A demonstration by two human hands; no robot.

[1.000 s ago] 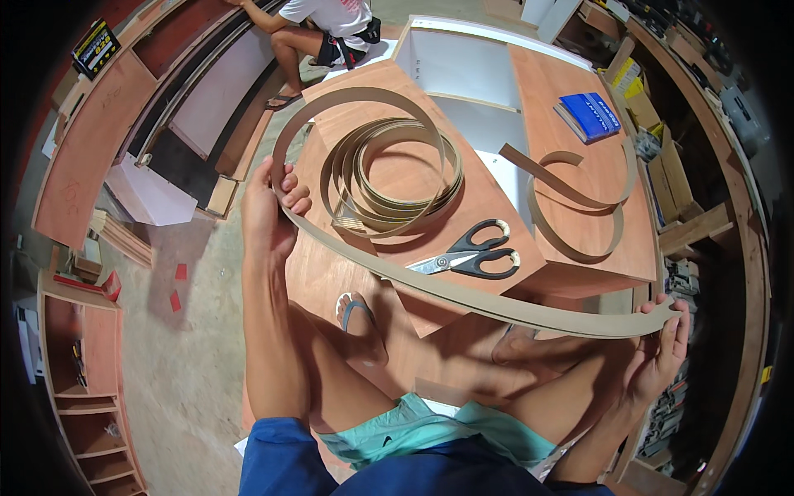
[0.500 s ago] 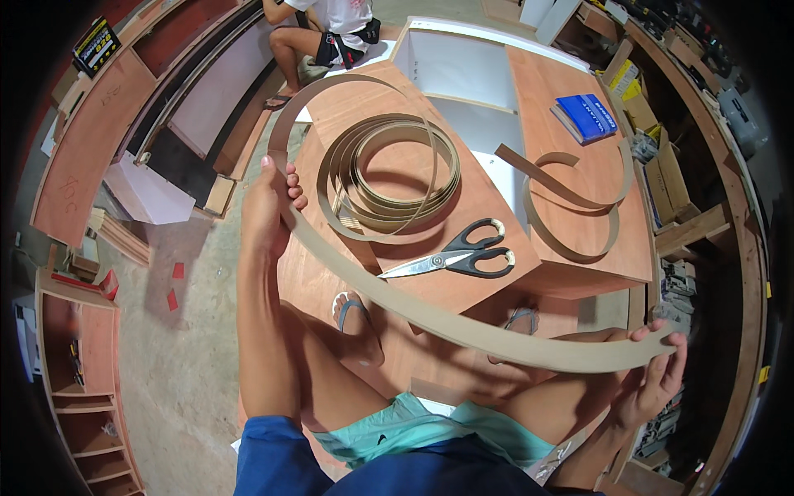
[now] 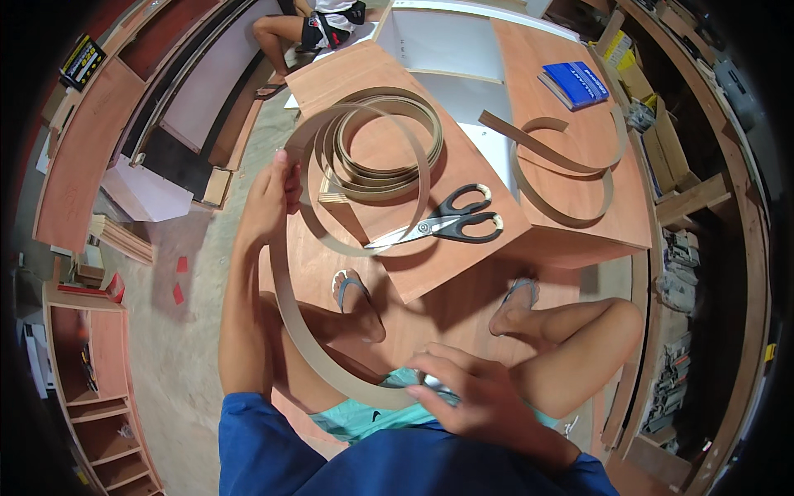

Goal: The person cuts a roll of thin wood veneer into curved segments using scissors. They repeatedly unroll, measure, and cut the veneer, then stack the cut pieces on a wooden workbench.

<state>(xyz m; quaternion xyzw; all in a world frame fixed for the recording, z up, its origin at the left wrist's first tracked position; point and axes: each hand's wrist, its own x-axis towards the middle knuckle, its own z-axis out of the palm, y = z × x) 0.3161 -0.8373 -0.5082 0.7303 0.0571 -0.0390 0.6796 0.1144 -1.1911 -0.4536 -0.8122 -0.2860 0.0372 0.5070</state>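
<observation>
A long beige strip of edge banding [image 3: 289, 306] curves down from my left hand [image 3: 271, 194], whose fingers are closed on it at the left of the wooden panel. Its lower end meets the fingertips of my right hand [image 3: 471, 393], bent round it above my lap and slightly blurred. Something whitish shows between the right thumb and forefinger; I cannot make out what it is. Beyond my left hand the strip loops toward a coil of edge banding [image 3: 434, 136] on the panel. Black-handled scissors [image 3: 447, 225] lie partly open beside the coil, the loop crossing their blades.
A plywood cabinet [image 3: 579, 223] stands at the right, bearing a loose curled strip [image 3: 546, 161] and a blue packet [image 3: 575, 85]. Another person [image 3: 285, 37] sits at the far left. Shelving with boxes [image 3: 666, 149] lines the right side; wooden frames [image 3: 91, 182] stand left.
My right hand has moved left and inward to my lap, bringing the strip's end with it. The strip now bends more tightly, and its loop has dropped over the coil and scissors.
</observation>
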